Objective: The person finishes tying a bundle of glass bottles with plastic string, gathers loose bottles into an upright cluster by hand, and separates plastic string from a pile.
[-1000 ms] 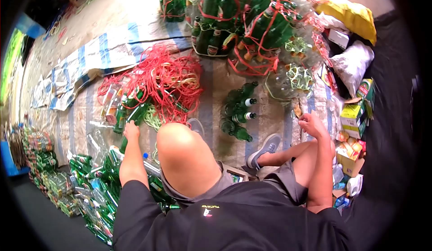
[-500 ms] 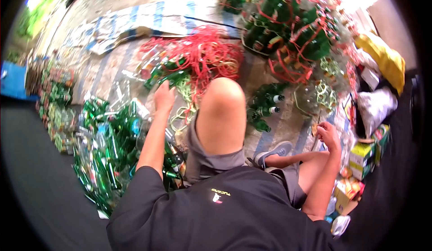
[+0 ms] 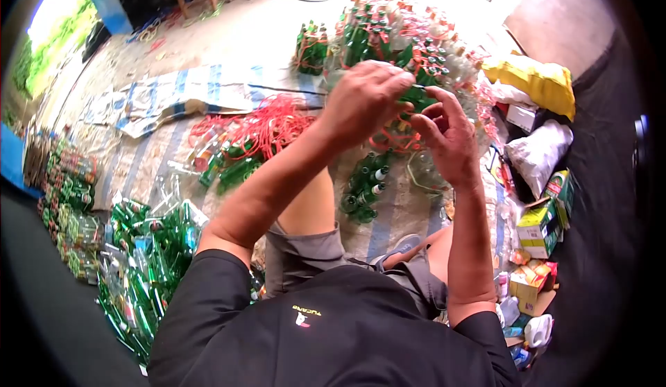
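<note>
Both my hands are raised in front of my chest, close together. My left hand (image 3: 368, 102) has its fingers pressed together in a pinch; what they hold, if anything, is too small to name. Just right of it, my right hand (image 3: 447, 134) has its fingers curled, with the index finger and thumb apart and nothing visible between them. Beyond the hands stand green bottles (image 3: 361, 40) tied in bundles with red string. Below them, a small group of loose green bottles (image 3: 364, 189) lies on the striped sheet (image 3: 395, 213).
A tangle of red string (image 3: 267, 130) lies left of centre. A large heap of green bottles (image 3: 152, 262) is at the lower left, with tied bundles (image 3: 76, 200) beyond. At the right are a yellow sack (image 3: 534, 82), a white sack (image 3: 541, 155) and cartons (image 3: 538, 231).
Both hands have risen and come together in front of me. My left hand has left the area by the loose bottles and red string. The camera view has shifted.
</note>
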`<state>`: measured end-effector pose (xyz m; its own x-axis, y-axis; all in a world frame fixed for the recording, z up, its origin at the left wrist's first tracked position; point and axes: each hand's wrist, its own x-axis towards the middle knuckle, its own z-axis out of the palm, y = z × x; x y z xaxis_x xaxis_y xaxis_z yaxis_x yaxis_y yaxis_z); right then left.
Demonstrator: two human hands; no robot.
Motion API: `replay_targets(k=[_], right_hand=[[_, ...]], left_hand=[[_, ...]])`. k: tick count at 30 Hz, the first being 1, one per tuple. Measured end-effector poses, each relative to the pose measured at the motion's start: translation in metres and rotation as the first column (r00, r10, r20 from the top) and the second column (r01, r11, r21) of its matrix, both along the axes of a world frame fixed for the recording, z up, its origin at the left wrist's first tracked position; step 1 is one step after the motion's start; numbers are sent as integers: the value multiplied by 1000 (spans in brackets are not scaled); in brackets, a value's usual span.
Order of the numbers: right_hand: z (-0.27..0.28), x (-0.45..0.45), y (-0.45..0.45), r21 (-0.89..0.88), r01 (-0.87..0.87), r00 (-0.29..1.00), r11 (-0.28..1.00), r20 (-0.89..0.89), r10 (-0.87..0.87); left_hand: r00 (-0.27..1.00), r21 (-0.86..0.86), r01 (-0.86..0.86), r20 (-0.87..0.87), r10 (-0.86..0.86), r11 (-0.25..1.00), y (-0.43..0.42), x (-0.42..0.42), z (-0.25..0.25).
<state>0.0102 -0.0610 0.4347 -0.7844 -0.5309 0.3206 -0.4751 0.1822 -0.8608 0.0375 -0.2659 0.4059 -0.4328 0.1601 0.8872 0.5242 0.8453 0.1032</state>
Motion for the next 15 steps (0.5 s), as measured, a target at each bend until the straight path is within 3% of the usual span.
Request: replay_targets(k=[1, 3, 8, 13, 14, 15], right_hand=[[4, 4, 3, 5, 68, 984, 998, -163, -66], [2, -5, 19, -9, 304, 731, 953, -639, -239], [-8, -10, 68, 99, 453, 705, 886, -648, -288], [-50, -41, 103, 270, 491, 787, 828, -546, -288], [-63, -48, 110, 257, 488, 797, 834, -521, -306], [-75, -57, 116, 261, 496, 797, 829, -516, -314]], left_hand=[[998, -1, 62, 7, -62, 998, 17, -9, 3], [981, 76, 193, -4, -193, 978, 50, -15, 6], [944, 181, 311, 55, -325, 933, 103, -46, -25], [882, 209, 382, 208, -423, 900, 118, -73, -72], [813, 249, 370, 380, -442, 895, 106, -72, -78], [796, 239, 358, 426, -429, 902, 91, -83, -99]])
